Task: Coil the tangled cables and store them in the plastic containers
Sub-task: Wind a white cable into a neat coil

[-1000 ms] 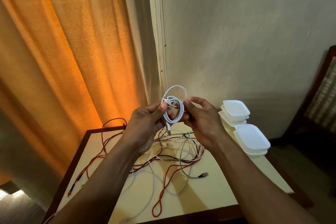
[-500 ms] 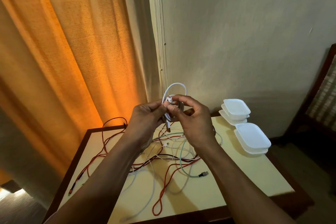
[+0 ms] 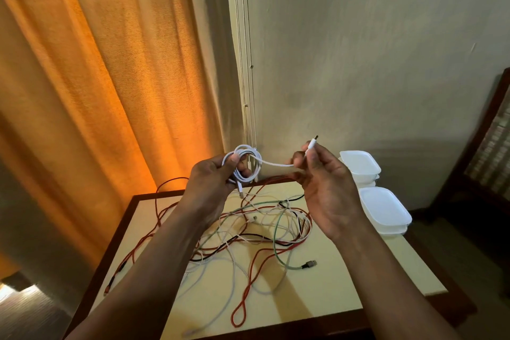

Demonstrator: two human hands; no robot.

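My left hand [image 3: 214, 178] grips a small coil of white cable [image 3: 255, 165] above the table. One free end of that cable runs right to my right hand [image 3: 324, 176], which pinches it just below its plug [image 3: 312, 143]. Under my hands lies a tangle of red, white, green and black cables [image 3: 256, 232] on the cream table [image 3: 325, 284]. White plastic containers sit at the table's right side: a near stack [image 3: 385, 210] and a far stack [image 3: 360, 164].
An orange curtain [image 3: 110, 77] hangs at the left behind the table. A plain wall stands at the back. A dark wooden chair [image 3: 491, 146] is at the far right. A red cable loop [image 3: 240, 315] lies near the table's front edge.
My right hand has pulled away from the coil to the right, drawing out the cable's plug end. My left hand keeps hold of the coil.
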